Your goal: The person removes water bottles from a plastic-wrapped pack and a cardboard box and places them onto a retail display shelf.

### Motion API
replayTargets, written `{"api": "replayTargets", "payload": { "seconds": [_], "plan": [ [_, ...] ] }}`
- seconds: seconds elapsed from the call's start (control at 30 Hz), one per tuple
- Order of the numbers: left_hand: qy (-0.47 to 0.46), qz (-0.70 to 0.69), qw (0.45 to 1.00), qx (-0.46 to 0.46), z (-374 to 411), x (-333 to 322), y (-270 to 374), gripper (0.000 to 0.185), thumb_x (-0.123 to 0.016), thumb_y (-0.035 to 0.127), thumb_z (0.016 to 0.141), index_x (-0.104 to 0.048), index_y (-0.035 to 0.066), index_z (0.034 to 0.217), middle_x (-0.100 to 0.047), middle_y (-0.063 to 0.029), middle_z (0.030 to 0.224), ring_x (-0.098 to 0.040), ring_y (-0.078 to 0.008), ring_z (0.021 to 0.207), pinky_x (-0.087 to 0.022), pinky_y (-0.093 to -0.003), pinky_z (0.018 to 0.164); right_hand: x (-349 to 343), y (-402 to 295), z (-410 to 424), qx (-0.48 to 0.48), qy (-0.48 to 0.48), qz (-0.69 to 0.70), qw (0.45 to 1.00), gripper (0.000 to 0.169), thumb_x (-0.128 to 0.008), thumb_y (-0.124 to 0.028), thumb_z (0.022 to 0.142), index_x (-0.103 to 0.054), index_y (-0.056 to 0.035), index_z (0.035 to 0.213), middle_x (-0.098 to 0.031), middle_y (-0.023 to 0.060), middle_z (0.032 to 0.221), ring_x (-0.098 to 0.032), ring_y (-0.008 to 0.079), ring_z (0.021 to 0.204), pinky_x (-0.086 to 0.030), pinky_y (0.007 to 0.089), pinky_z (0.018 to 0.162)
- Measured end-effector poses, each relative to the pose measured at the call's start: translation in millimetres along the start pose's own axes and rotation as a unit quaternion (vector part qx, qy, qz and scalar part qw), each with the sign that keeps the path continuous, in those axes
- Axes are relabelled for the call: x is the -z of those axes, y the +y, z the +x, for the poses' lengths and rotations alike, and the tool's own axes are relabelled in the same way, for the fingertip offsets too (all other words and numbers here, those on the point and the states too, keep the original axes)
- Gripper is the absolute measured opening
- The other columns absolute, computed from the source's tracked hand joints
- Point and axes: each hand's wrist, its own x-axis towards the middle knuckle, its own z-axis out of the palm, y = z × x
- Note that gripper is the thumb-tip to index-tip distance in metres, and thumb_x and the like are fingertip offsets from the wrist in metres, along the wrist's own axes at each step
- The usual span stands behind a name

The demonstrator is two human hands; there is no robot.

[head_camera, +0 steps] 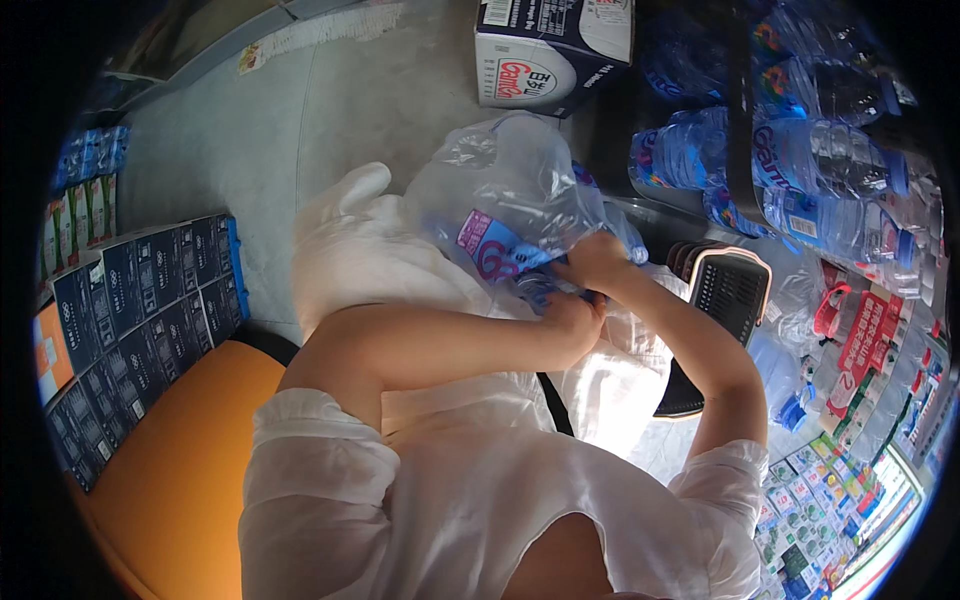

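Note:
A large clear plastic bag or wrap (495,157) lies against my white-clothed legs, its film puffed out and creased. Through it shows a water bottle with a blue and purple label (495,251). My left hand (576,326) reaches across my lap with its fingers curled at the near end of this bundle. Just beyond it, my right hand (598,262) is closed on the bunched plastic. The two hands nearly meet, and some fingertips are hidden. Whether either also touches the bottle itself is unclear.
A printed carton (551,56) stands on the grey floor (247,150) ahead. At right are a dark rack of large water bottles (787,154), black shopping baskets (724,289) and red-labelled bottle packs (862,352). Stacked dark boxes (150,300) and an orange rounded surface (187,450) lie left.

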Motion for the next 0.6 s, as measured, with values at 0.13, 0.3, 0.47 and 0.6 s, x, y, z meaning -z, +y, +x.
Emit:
{"api": "replayTargets", "payload": {
  "seconds": [0.13,0.3,0.47,0.6],
  "plan": [
    [0.005,-0.059,0.998,0.002,7.2,-25.2,6.1,0.033,-0.052,0.016,0.081,-0.056,-0.001,0.109,-0.065,-0.0087,0.072,-0.064,-0.0234,0.06,-0.045,-0.0418,0.048,3.6,-8.2,-9.6,-0.063,0.113,0.116,0.985,0.044,-0.061,-0.042,0.079,-0.064,-0.0025,0.098,-0.068,0.0142,0.082,-0.067,0.0304,0.078,-0.054,0.04,0.068],
    [-0.087,-0.089,0.991,-0.051,16.5,2.3,-7.2,0.028,-0.049,0.015,0.084,-0.057,0.002,0.108,-0.069,-0.0125,0.082,-0.068,-0.0254,0.072,-0.054,-0.0376,0.06,7.2,-7.4,-46.2,-0.115,0.285,0.225,0.925,0.037,-0.06,-0.04,0.08,-0.068,-0.0083,0.098,-0.064,0.0162,0.066,-0.065,0.0322,0.065,-0.052,0.0408,0.061],
    [-0.185,-0.043,0.98,-0.064,30.0,27.0,-16.5,0.028,-0.049,0.012,0.084,-0.055,-0.002,0.108,-0.068,-0.0178,0.093,-0.068,-0.0301,0.084,-0.054,-0.0414,0.067,36.5,8.6,-153.8,-0.193,0.39,0.58,0.689,0.031,-0.063,-0.025,0.087,-0.065,-0.0067,0.112,-0.064,0.0032,0.071,-0.055,0.0056,0.065,-0.045,0.0235,0.059],
    [-0.208,-0.023,0.971,-0.115,43.1,47.4,-30.0,0.024,-0.052,0.018,0.085,-0.061,-0.002,0.097,-0.066,-0.0206,0.096,-0.065,-0.035,0.086,-0.053,-0.0439,0.071,58.5,18.6,-241.4,-0.189,0.502,0.731,0.422,0.027,-0.061,-0.015,0.088,-0.064,0.0005,0.11,-0.063,0.0009,0.089,-0.054,0.006,0.081,-0.043,0.0198,0.075]
  ]
}}
